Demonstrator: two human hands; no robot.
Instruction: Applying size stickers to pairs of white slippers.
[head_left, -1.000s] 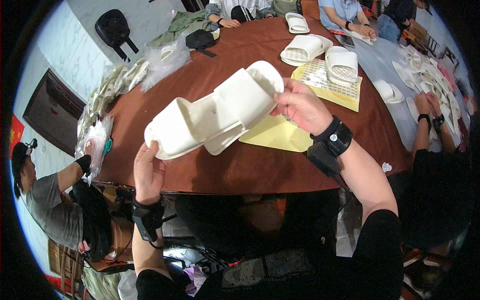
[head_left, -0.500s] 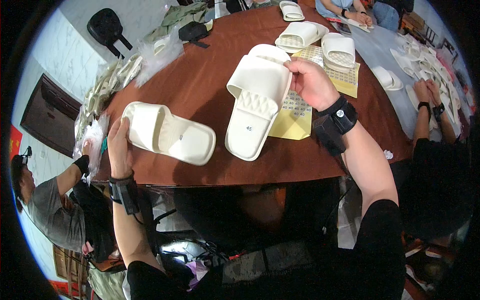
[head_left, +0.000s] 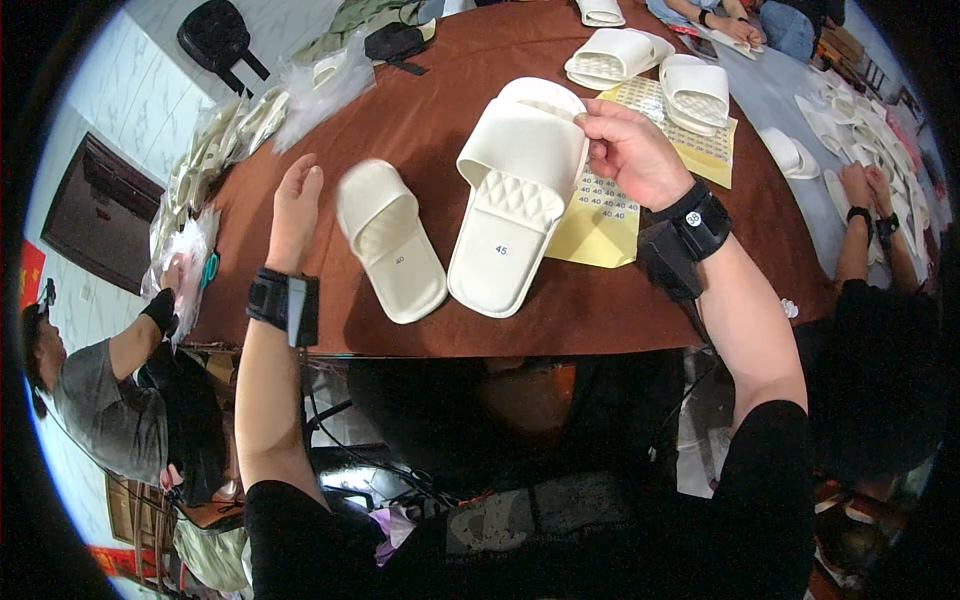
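Observation:
Fingers stretched out, my left hand (head_left: 297,212) is empty beside a smaller white slide slipper (head_left: 405,268). A gap shows between that hand and the slipper, whose toe end looks blurred. My right hand (head_left: 640,152) pinches the side edge of a larger white slide slipper (head_left: 525,140) near its strap. Both slippers have their heel ends toward me and carry a small printed size label on the insole. Partly under the larger slipper and my right hand lies a yellow sticker sheet (head_left: 590,242).
A brown cloth-covered table (head_left: 270,290) spreads before me. Farther off are white slippers (head_left: 695,92) and another sticker sheet (head_left: 715,155). Bagged slippers (head_left: 215,150) line the left edge, near a person (head_left: 110,410). At right, another person's hands (head_left: 865,190) rest by a slipper pile (head_left: 890,150).
My left hand has let go of the smaller slipper and moved up and right. That slipper has turned so its toe points away from me, closer to the larger one, which my right hand still holds.

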